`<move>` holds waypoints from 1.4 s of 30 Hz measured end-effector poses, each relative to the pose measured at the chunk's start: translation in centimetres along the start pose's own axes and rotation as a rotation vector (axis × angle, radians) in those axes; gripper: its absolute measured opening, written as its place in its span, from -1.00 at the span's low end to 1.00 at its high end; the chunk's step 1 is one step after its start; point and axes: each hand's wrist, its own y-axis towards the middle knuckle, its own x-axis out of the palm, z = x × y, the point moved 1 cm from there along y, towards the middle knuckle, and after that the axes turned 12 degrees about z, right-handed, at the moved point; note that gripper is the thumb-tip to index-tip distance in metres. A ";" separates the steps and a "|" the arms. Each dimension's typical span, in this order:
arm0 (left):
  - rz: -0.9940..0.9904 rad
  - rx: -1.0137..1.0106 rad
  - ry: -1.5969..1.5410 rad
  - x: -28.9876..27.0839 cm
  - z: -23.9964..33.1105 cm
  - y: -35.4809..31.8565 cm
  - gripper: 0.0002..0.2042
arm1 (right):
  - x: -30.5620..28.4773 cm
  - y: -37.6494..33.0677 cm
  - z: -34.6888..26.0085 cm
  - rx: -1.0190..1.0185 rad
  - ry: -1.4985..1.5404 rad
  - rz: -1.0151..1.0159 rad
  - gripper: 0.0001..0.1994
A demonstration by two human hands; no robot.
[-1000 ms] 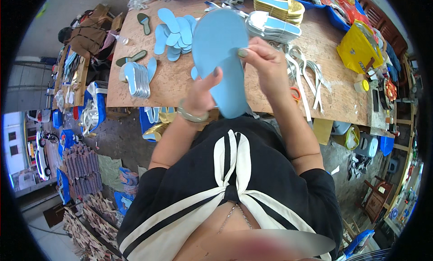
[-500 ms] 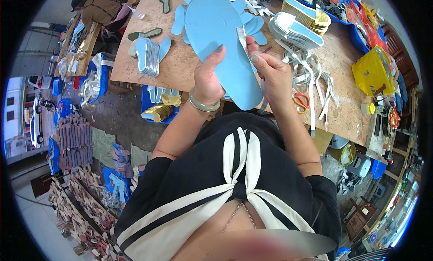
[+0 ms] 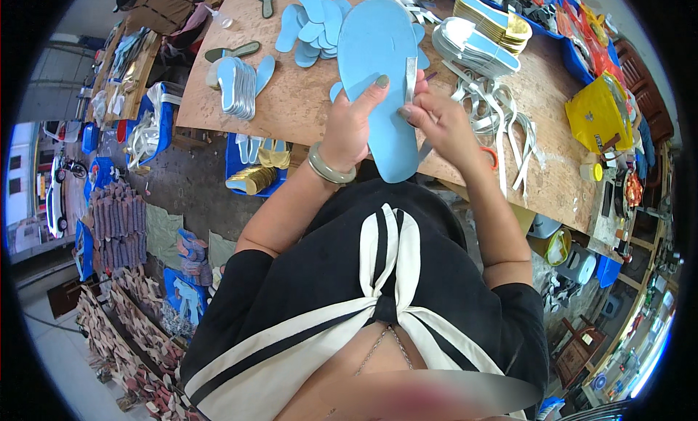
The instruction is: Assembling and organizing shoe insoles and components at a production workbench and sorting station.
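Left fingers (image 3: 370, 95) on blue insole (image 3: 374, 43), right fingers (image 3: 420, 118) at strip (image 3: 411, 75)

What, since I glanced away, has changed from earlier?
The right hand, first at the edge of the blue insole with no strip showing, now pinches a silvery strip there. Since the middle picture, the insole turned clockwise. The left hand still holds it; the insole stack stayed.

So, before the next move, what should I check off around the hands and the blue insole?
1. Left hand holding the blue insole: ok, thumb across its face.
2. Right hand at the silver strip: ok, fingertips beside it.
3. Strip lying at the insole's right edge: ok.
4. Strip stuck down: cannot tell.
5. Orange handle in full view: not ok, partly hidden by the right forearm.
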 end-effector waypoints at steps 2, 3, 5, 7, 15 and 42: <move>0.045 -0.056 -0.011 -0.3 -0.4 0.0 -0.68 | -0.4 0.8 0.1 0.128 0.254 -0.009 -0.80; 0.039 -0.116 -0.028 -0.8 -0.7 0.1 -0.68 | -0.4 1.5 0.5 0.311 0.310 0.006 -0.82; 0.031 -0.175 -0.045 -1.5 -0.4 0.6 -0.69 | 0.4 1.4 0.5 0.493 0.345 0.051 -0.83; 0.040 -0.331 -0.056 -2.7 0.5 1.6 -0.69 | 2.7 0.7 0.2 0.444 0.455 0.104 -0.81; -0.119 -0.392 0.021 -3.3 1.7 0.4 -0.64 | 1.4 3.4 1.1 0.431 0.459 0.062 -0.76; 0.051 0.282 -0.101 -1.2 3.0 -1.2 -0.67 | 1.6 -2.5 -3.3 0.235 0.316 0.239 -0.88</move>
